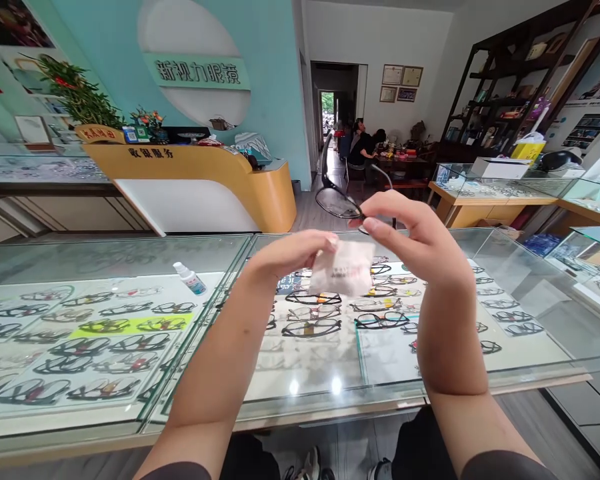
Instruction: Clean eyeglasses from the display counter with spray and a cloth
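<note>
My right hand (405, 230) pinches a pair of black-framed eyeglasses (337, 202) near the middle of the frame, with the temples pointing up and away. Below and to the left, my left hand (305, 250) grips a white cloth (344, 268) with small printing on it. The cloth hangs just under the glasses and looks apart from them. Both hands are raised over a glass display case (310, 393). A small white spray bottle (190, 279) with a blue label stands on the glass to the left of my left arm.
Rows of eyeglasses (311, 327) lie inside the case under the glass. A yellow-and-white service counter (195, 193) stands beyond on the left. Another display case (490, 193) is at the right. People (363, 150) sit around a table at the back.
</note>
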`<state>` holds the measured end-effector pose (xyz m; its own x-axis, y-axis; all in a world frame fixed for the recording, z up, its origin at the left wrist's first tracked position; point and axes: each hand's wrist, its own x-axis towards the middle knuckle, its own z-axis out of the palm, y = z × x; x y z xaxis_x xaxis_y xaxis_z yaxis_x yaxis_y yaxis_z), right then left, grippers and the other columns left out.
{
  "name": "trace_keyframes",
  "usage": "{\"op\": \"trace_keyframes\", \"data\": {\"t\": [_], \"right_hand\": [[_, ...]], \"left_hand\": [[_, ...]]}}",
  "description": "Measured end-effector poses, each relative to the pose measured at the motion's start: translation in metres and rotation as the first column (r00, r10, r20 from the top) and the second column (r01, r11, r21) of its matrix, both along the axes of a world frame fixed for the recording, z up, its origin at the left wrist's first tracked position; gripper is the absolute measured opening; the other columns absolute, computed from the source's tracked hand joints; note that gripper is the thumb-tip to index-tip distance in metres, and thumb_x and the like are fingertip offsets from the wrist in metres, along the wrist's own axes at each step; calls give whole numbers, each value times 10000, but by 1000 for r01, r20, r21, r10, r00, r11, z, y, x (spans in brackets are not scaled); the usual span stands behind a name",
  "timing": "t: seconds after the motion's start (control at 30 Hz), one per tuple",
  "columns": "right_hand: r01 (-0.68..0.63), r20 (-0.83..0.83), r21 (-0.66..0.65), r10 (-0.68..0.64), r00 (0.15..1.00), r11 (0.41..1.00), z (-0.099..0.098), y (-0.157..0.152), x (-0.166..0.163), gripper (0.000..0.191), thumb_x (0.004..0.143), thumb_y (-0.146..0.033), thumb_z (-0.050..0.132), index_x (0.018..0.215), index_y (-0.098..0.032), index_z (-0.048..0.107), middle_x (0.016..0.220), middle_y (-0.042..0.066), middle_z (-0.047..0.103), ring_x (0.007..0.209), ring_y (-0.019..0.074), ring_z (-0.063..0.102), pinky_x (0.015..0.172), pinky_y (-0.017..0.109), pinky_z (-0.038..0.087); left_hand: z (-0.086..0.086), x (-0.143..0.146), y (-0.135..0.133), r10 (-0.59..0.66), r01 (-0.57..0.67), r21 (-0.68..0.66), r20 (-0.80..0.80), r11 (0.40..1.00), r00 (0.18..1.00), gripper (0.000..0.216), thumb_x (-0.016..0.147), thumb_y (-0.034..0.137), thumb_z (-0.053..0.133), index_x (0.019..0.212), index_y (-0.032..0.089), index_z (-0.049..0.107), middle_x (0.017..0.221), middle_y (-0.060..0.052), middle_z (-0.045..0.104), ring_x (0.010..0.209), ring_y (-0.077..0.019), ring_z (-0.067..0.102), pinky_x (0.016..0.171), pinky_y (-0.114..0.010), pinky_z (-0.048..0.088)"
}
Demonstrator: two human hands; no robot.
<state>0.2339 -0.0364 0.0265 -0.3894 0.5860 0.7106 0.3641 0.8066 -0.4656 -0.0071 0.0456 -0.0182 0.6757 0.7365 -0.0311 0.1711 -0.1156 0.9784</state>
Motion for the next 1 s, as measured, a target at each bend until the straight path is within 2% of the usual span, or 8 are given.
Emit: {"op": "trace_keyframes", "data": {"t": [0.07, 0.17, 0.27, 0.5, 0.63, 0.7, 0.87, 1.0], "right_hand": [[21, 133, 101, -34, 991, 995, -1, -3, -2, 207, 1090, -362, 618, 1052, -276, 803, 1076, 59, 822, 1035, 266, 672, 1001, 452, 470], [84, 272, 219, -143, 952, 972, -5, -3, -14, 211, 1089, -274, 599, 1117, -278, 808, 1158, 67, 844, 1127, 294, 674, 1079, 502, 420], [125, 381, 292, -236, 894, 948, -12, -1, -32, 272, 1099, -199, 554, 1116, -265, 817, 1181, 62, 854, 1170, 286, 664, 1127, 508, 395], [165, 460, 435, -376, 804, 885, -32, 9, -63, 311, 1040, -70, 614, 1102, -282, 832, 1162, 21, 866, 1226, 273, 656, 1273, 534, 323], [187, 447, 478, -421, 789, 858, -36, 12, -67, 332, 1030, -62, 631, 1143, -297, 836, 1206, 8, 866, 1286, 279, 654, 1290, 544, 321], [191, 441, 488, -429, 788, 852, -37, 13, -67, 331, 1033, -75, 640, 1160, -309, 837, 1229, 0, 865, 1309, 283, 649, 1292, 552, 320], [202, 428, 497, -441, 789, 844, -36, 15, -65, 355, 1026, -73, 647, 1202, -314, 839, 1253, -2, 867, 1324, 298, 650, 1279, 566, 335], [200, 416, 501, -437, 798, 842, -36, 17, -60, 366, 1027, -88, 652, 1228, -331, 838, 1244, 0, 871, 1317, 304, 653, 1270, 578, 340]], "left_hand": [[3, -21, 10, 162, -154, -75, 110, 985, 981, 289, 777, 421, 802, 904, 168, 748, 857, -56, 718, 705, -165, 642, 588, -254, 512], [5, -41, 16, 370, -351, -129, 175, 927, 912, 265, 730, 385, 836, 803, 161, 714, 755, -48, 684, 631, -149, 612, 544, -251, 489], [9, -54, 18, 446, -420, -173, 166, 891, 879, 276, 737, 388, 833, 729, 162, 675, 653, -39, 646, 543, -145, 567, 492, -270, 439], [13, -70, 17, 253, -234, -127, 172, 964, 952, 273, 778, 396, 840, 784, 160, 705, 714, -35, 663, 602, -157, 611, 530, -270, 486], [10, -71, 18, 138, -119, -88, 260, 989, 956, 478, 818, 542, 890, 709, 191, 584, 646, 21, 512, 546, -104, 483, 506, -236, 438], [9, -71, 20, 84, -66, -73, 299, 995, 950, 504, 865, 573, 862, 718, 198, 559, 643, 26, 472, 539, -104, 461, 506, -240, 425], [9, -73, 24, 33, -12, -63, 343, 998, 939, 316, 894, 446, 837, 891, 176, 672, 769, -12, 611, 648, -136, 577, 572, -254, 468], [7, -74, 26, 6, 20, -71, 349, 997, 937, 297, 849, 445, 811, 883, 173, 696, 792, -38, 667, 662, -157, 596, 589, -277, 476]]}}
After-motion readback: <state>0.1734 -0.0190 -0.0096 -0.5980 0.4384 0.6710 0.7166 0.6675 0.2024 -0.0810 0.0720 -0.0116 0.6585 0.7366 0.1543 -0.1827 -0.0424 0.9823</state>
